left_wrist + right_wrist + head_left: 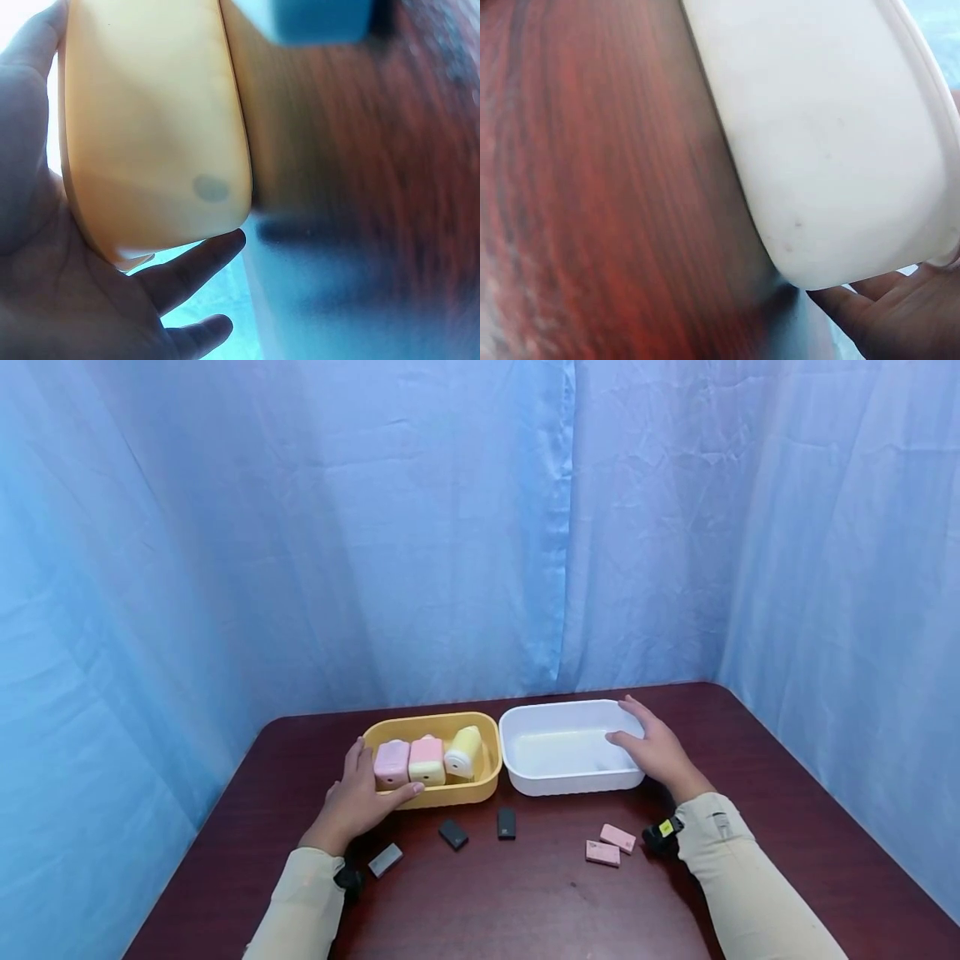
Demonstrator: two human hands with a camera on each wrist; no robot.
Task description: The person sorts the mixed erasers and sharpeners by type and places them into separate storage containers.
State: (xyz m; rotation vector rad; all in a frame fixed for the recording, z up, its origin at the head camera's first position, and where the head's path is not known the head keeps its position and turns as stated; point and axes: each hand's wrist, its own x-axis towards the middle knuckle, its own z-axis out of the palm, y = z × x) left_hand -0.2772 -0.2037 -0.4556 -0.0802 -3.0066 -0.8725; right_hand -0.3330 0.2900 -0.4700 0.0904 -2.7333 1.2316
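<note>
The left hand [360, 797], fingers spread, grips the yellow tray [457, 794], and the right hand [655, 750], likewise spread, grips the white tray [570, 782] beside it; I judge work part-done: three items [427, 770] sit in the yellow tray, five blocks [506, 823] lie outside.

A dark reddish-brown table [495, 902] with rounded far corners and a streaked wood grain carried everything, with a yellow tray [465, 796] and, to its right, a white tray [573, 784] standing end to end toward the far edge, touching or nearly so. Nearer the front lay a small grey block [386, 860] on the left, a tilted black block [453, 834] and a straighter black one [506, 823] toward the middle, and two pink blocks [602, 853] close together on the right.
</note>
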